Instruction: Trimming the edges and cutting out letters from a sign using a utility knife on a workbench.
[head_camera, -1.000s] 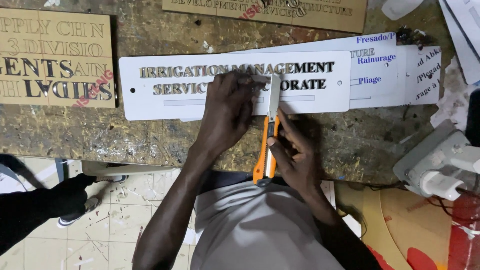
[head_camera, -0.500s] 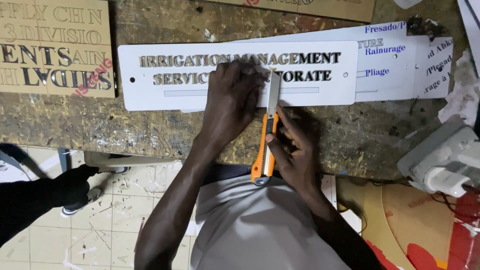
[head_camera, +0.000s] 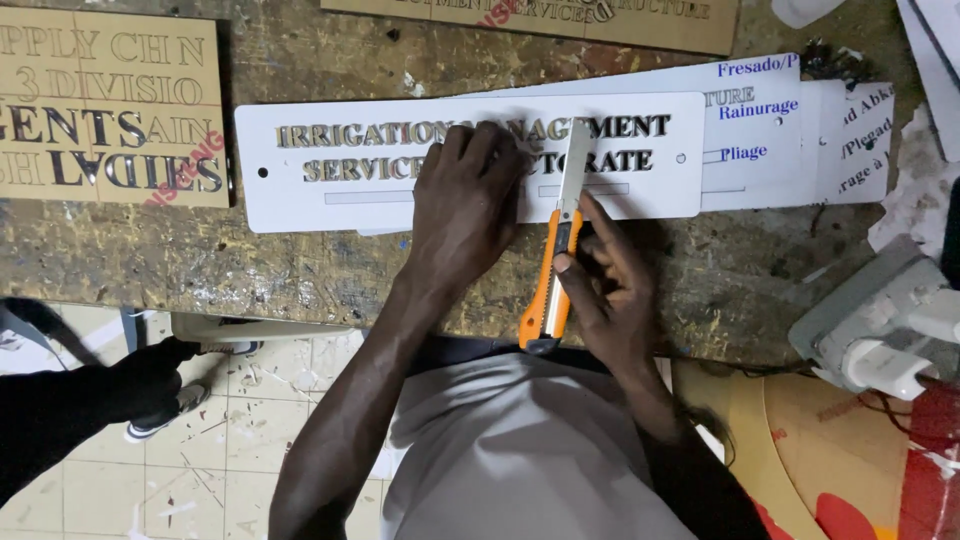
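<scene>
**Knife blade on the white sign**

Shifted slightly right and down in the frame since before. Near: right hand (head_camera: 610, 290) closed around orange utility knife (head_camera: 552, 270), long axis upward, blade resting on the white sign plate (head_camera: 300, 190). Just left: left hand (head_camera: 470, 210) flat, pressing the plate. Blade tip hard to see; middle letters hidden.
</scene>
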